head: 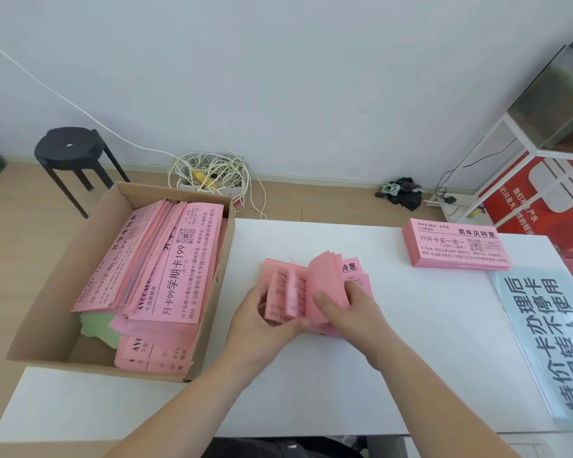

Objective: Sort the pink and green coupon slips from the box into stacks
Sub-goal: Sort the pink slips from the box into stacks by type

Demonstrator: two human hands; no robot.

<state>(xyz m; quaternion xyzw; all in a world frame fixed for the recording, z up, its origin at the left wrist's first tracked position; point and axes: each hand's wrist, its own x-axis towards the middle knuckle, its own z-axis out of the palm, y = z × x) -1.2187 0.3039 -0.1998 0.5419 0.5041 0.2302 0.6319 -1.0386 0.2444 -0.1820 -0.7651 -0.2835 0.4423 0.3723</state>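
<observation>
A cardboard box [47, 302] on the table's left holds several piles of pink coupon slips [179, 269], with green slips [98, 327] showing underneath near its front. In the middle of the white table [427, 342] lies a bundle of pink slips [325, 285]. My left hand [265, 322] grips its near left edge. My right hand [348, 309] holds its right part, thumb on a lifted, fanned group of slips. A neat stack of pink slips [457, 246] sits at the far right of the table.
A printed blue-white sheet [549, 335] lies at the table's right edge. Behind the table are a black stool [70, 150], a tangle of white cable [209, 176], a white rack [497, 166] and a red sign [549, 193].
</observation>
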